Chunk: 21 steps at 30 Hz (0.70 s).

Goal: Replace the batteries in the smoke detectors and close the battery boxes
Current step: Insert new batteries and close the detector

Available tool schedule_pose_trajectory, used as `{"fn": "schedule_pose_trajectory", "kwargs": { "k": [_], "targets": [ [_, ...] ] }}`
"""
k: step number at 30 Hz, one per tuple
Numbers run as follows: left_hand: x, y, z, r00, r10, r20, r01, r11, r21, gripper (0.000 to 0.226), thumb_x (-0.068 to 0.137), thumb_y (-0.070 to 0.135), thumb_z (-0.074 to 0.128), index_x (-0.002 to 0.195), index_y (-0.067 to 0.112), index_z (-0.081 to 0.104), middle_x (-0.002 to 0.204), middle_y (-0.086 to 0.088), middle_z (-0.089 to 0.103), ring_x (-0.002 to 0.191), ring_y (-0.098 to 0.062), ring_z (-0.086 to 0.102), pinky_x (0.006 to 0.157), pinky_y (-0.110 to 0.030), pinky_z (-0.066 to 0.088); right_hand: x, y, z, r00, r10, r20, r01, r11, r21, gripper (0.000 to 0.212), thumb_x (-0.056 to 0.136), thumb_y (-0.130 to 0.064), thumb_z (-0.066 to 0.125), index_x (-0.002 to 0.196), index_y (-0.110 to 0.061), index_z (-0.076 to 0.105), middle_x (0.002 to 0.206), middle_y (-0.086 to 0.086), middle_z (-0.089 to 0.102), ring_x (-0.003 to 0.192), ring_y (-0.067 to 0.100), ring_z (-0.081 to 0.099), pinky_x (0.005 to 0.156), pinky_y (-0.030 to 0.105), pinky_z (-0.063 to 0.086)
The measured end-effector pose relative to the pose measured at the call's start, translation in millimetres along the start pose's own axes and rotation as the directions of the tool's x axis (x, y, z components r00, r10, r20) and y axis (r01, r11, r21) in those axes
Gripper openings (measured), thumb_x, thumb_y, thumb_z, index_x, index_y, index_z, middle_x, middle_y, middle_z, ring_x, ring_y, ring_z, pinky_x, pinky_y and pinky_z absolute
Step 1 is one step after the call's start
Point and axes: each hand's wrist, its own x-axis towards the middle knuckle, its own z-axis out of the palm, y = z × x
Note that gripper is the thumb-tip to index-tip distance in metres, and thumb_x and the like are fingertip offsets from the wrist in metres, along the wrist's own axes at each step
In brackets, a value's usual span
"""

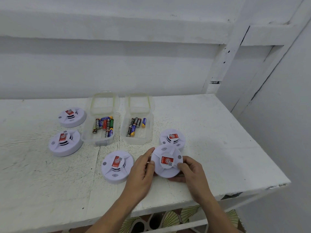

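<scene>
— How many smoke detectors?
— Five, on one bench.
— Boxes?
— Two, clear plastic.
— Batteries?
— Six in the right box. The left heap overlaps; roughly ten, I can't count exactly.
— Hands?
— Two.

Both hands, left hand and right hand, grip smoke detector; 4 more on white table.

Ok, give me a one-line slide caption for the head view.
Left hand and right hand grip a round white plastic smoke detector at a worn white table.
</scene>
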Motion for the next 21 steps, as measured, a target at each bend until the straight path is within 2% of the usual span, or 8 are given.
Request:
{"fn": "schedule_pose_trajectory", "kwargs": {
  "k": [4,10,14,16,21],
  "targets": [
    [0.5,-1.1,0.3,1.0,-0.004,0.001,0.004,1.0,0.007,0.04,0.095,0.035,0.041,0.131,0.05,0.037,0.122,0.023,0.054,0.116,0.005,0.049,0.099,-0.025,0.043,0.3,0.4,-0.1,1.0,0.006,-0.003,-0.006,1.0,-0.001,0.019,0.094,-0.006,0.051,0.097,-0.008,0.07,0.095,0.007,0.072,0.088,0.023,0.071,0.069,0.041,0.06],
    [0.5,-1.3,0.5,1.0,-0.008,0.002,0.008,1.0,0.014,0.048,0.093,0.039,0.038,0.14,0.035,0.042,0.128,0.019,0.055,0.12,0.004,0.048,0.102,-0.028,0.043,0.6,0.6,0.2,1.0,0.006,-0.001,-0.006,1.0,-0.014,0.018,0.094,-0.007,0.051,0.097,-0.01,0.069,0.096,0.005,0.073,0.088,0.022,0.071,0.068,0.039,0.06],
    [0.6,-0.4,0.5,1.0,-0.007,0.001,0.007,1.0,0.021,0.044,0.096,0.035,0.04,0.139,0.037,0.042,0.128,0.018,0.055,0.119,0.003,0.049,0.101,-0.028,0.043,0.4,-0.3,0.3,1.0,0.005,0.001,-0.005,1.0,-0.011,0.019,0.095,-0.008,0.051,0.098,-0.009,0.069,0.096,0.006,0.073,0.089,0.023,0.071,0.071,0.043,0.06],
    [0.7,-0.4,0.4,1.0,-0.006,0.001,0.006,1.0,0.026,0.043,0.096,0.036,0.039,0.139,0.037,0.042,0.128,0.019,0.054,0.119,0.004,0.048,0.101,-0.026,0.042,0.2,-0.7,0.6,1.0,0.005,-0.005,-0.005,1.0,-0.018,0.019,0.094,-0.007,0.051,0.097,-0.01,0.07,0.096,0.006,0.072,0.089,0.022,0.071,0.07,0.041,0.06],
    [-0.4,1.2,0.1,1.0,0.011,-0.01,-0.011,0.999,0.033,0.041,0.1,0.022,0.043,0.137,0.039,0.042,0.124,0.022,0.054,0.116,0.008,0.048,0.097,-0.021,0.041,-1.7,-1.9,0.6,1.0,0.002,-0.004,-0.002,1.0,-0.013,0.02,0.094,-0.006,0.05,0.096,-0.01,0.07,0.095,0.006,0.073,0.087,0.022,0.071,0.067,0.036,0.06]
  ]
}}
